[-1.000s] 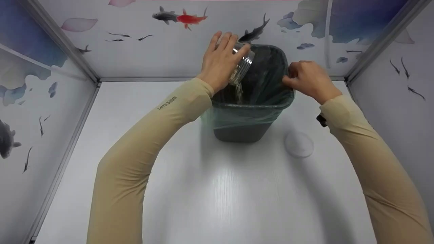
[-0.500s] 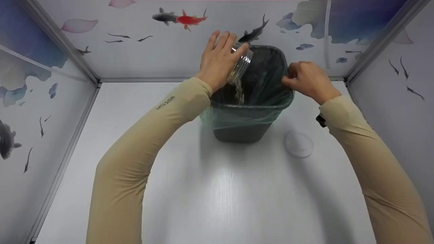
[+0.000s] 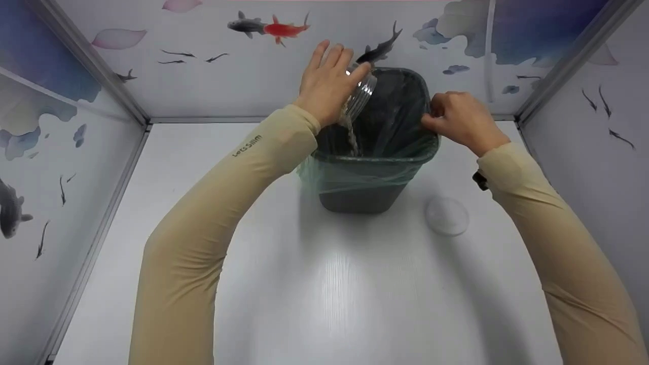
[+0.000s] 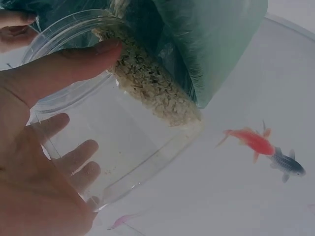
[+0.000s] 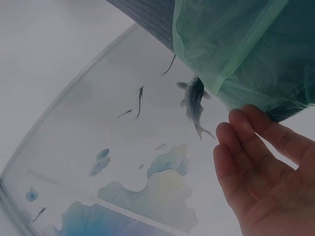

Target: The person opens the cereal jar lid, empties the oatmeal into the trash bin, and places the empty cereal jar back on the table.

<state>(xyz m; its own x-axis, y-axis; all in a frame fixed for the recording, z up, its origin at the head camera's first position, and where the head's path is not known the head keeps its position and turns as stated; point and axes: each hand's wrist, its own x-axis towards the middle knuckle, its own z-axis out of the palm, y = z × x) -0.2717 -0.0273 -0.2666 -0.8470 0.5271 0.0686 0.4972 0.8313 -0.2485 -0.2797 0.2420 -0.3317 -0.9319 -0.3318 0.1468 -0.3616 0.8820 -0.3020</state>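
My left hand [image 3: 327, 86] grips a clear plastic jar [image 3: 366, 91], tipped mouth-down over the left side of a dark grey trash bin [image 3: 357, 200]. Pale, flaky bits [image 3: 351, 134] stream from its mouth into the bin. Seen from the left wrist, a layer of these mixed beige and dark flakes [image 4: 152, 86] lies along the jar's lower wall, with the thumb across the jar near its mouth. A thin green bag [image 3: 372, 175] lines the bin and folds over its rim. At the right rim, my right hand [image 3: 464, 121] pinches bin edge and bag.
A round, clear lid [image 3: 447, 216] lies on the white table [image 3: 334, 289], right of the bin. Printed panels with fish and lotus patterns [image 3: 203, 86] enclose the table at the back and both sides; the bin stands close to the back panel.
My left hand has shifted slightly up and left, with the jar tipped and flakes falling throughout. My right hand, the bin and the lid stay in place.
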